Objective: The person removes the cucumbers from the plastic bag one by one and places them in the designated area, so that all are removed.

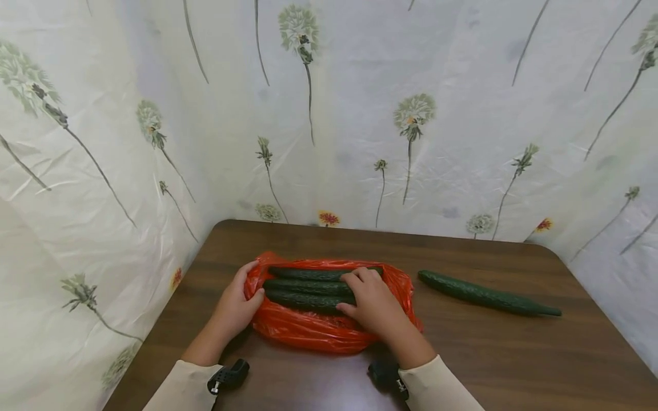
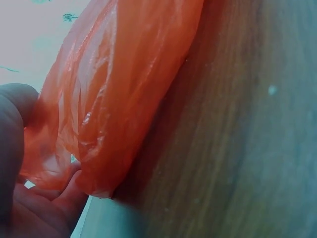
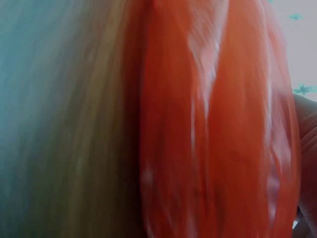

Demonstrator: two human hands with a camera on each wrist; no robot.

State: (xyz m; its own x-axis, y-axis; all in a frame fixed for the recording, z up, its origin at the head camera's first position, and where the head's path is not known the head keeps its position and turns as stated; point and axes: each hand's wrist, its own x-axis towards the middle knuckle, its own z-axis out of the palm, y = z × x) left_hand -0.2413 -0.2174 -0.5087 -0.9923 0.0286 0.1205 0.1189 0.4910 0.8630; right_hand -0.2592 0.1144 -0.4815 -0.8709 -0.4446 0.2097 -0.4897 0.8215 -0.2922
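A crumpled red plastic bag [image 1: 319, 334] lies open on the table with three dark green cucumbers side by side in it: a back one [image 1: 303, 275], a middle one [image 1: 303, 287] and a front one [image 1: 308, 301]. My left hand [image 1: 239, 299] holds the bag's left edge, thumb inside the rim and fingers outside; the left wrist view shows the thin plastic [image 2: 133, 74] between them. Over the right ends of the cucumbers, my right hand [image 1: 372, 299] has its fingers bent and thumb around the front ones. Its palm hides those ends.
Right of the bag, a single cucumber [image 1: 488, 294] lies slantwise on the brown wooden table [image 1: 514, 354]. A white cloth with dandelion prints [image 1: 360, 114] hangs behind the table and along its sides. Black wrist devices [image 1: 228, 375] sit at both cuffs.
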